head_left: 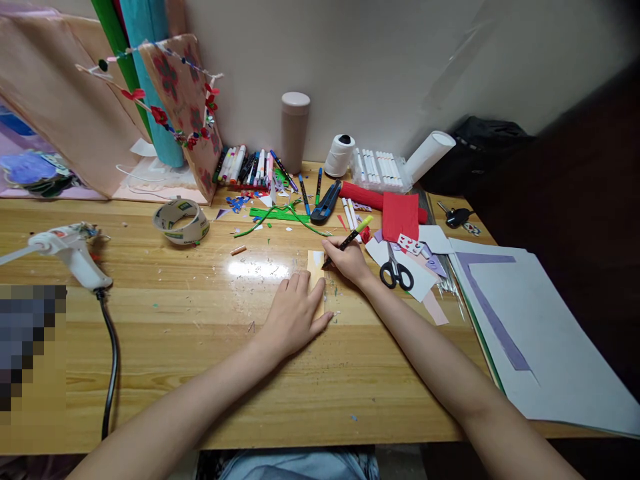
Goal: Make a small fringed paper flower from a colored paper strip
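My left hand (295, 310) lies flat with its fingers spread, pressing a narrow pale-yellow paper strip (315, 262) onto the wooden table. A small white patch shows near the strip's far end. In my right hand (349, 261) is a black marker (351, 237) with a yellow-green end, held like a pen. Its tip points down at the strip's right edge; whether it touches cannot be made out. Black-handled scissors (397, 272) lie just right of my right hand, partly over paper scraps.
Behind my hands are a utility knife (326, 203), green paper (280, 214), red crepe paper (400, 217) and boxed markers (379, 168). A tape roll (181, 221) and a glue gun (75, 250) with a black cord are at left. A large paper pad (555, 333) lies at right.
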